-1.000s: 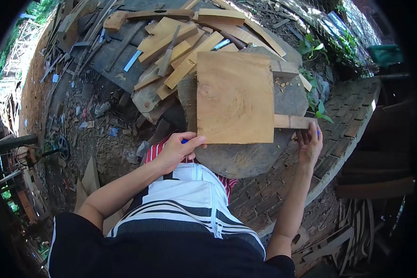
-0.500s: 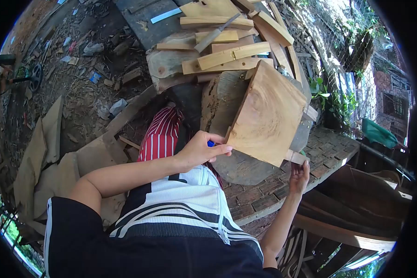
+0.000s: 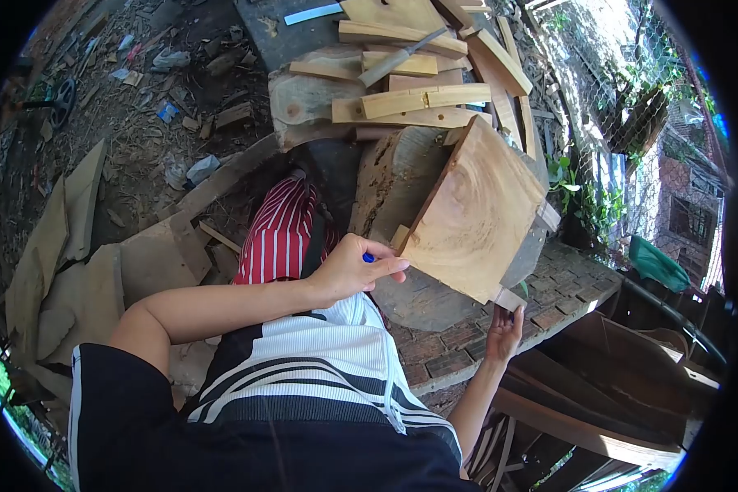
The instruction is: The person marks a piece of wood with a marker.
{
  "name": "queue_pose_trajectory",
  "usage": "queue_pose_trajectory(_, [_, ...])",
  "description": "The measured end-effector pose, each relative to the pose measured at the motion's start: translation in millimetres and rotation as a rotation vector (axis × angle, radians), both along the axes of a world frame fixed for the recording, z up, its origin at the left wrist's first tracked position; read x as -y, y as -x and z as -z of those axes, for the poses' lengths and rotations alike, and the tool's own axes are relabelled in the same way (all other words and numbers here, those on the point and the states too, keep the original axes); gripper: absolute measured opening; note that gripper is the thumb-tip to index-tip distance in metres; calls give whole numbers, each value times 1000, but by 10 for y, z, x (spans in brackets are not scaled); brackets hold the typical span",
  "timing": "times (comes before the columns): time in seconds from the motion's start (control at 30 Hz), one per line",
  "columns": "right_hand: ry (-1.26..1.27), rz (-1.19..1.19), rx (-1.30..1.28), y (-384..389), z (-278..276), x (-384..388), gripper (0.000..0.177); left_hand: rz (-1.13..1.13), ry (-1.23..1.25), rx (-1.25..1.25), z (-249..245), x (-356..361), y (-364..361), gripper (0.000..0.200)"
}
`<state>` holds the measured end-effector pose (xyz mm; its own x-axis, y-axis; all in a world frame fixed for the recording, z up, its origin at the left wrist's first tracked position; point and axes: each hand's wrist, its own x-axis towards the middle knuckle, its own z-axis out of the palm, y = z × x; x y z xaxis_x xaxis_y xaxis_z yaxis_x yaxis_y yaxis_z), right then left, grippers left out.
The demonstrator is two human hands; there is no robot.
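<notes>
A square wooden board [image 3: 476, 217] lies above a thick wooden slab [image 3: 435, 303], hiding part of it and most of a wooden strip [image 3: 509, 298], whose end shows beyond the lower right corner. The right hand [image 3: 506, 330] grasps that end between thumb and fingers. The left hand [image 3: 357, 269] is bent at the board's lower left corner, with a small blue object [image 3: 369, 257] partly visible among its fingers; how firmly they press on either, I cannot tell. Beyond the board, cut wooden pieces [image 3: 425, 100] overlap in a pile, with a wooden-handled tool [image 3: 385, 66] lying across them. The slab stands beside a brick ledge [image 3: 578, 275]. To the left, flat offcuts [image 3: 82, 209] lean near a dirt floor [image 3: 131, 193] strewn with scraps and litter. On the right are a leafy plant [image 3: 562, 179], a green container [image 3: 660, 264] and a chain-link fence [image 3: 615, 70].
</notes>
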<state>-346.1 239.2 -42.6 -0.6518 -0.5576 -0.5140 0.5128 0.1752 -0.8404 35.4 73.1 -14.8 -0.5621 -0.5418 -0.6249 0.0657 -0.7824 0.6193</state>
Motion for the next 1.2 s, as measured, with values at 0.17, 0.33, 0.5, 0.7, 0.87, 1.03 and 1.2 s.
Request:
queue_pose_trajectory(0.17, [17,41,51,3,-1,-207,46,14,22,9,-13,11,-4,25])
queue_pose_trajectory(0.33, [0,27,57,-71,-65,-238,44,33,67,30,11,3,13,24])
queue_pose_trajectory(0.5, [-20,20,60,-9,-66,-189,42,33,122,40,5,-15,20,28])
queue_pose_trajectory(0.7, [40,-128,71,42,-59,-165,37,39,132,46,33,-35,14,28])
queue_pose_trajectory(0.87, [32,-57,75,-14,-57,-282,36,28,180,50,35,-48,20,29])
queue_pose_trajectory(1.03, [24,-64,65,-8,-64,-316,36,24,233,47,57,-82,41,28])
queue_pose_trajectory(1.2, [-20,-45,49,15,-68,-258,39,47,186,77,26,-83,42,28])
